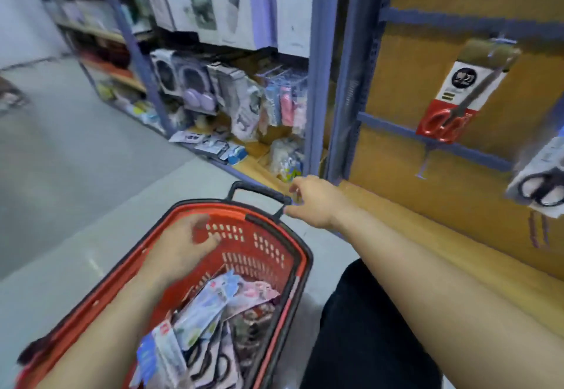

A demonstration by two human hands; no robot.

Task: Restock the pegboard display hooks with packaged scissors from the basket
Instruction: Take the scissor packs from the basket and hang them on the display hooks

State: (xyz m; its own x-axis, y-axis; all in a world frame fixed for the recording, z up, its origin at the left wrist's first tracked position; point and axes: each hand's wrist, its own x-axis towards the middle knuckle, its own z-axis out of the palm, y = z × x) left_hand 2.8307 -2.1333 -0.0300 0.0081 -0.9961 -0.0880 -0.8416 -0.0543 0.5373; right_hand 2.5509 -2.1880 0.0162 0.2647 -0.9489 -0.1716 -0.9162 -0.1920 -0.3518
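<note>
I see a grey floor [76, 190] stretching from the near left into the far aisle. The red basket [300, 254] stands on it, near and centre, with packaged scissors [210, 355] heaped inside. On the right, a pale wooden bottom shelf [457, 236] runs along the floor beneath a brown back panel [412, 89] crossed by blue bars [396, 126]. Hanging there are a red-handled scissors pack [457, 98] and, nearer right, a black-handled scissors pack [540, 181]. Flat packets [210, 144] lie on the far rack's low shelf [259, 160].
</note>
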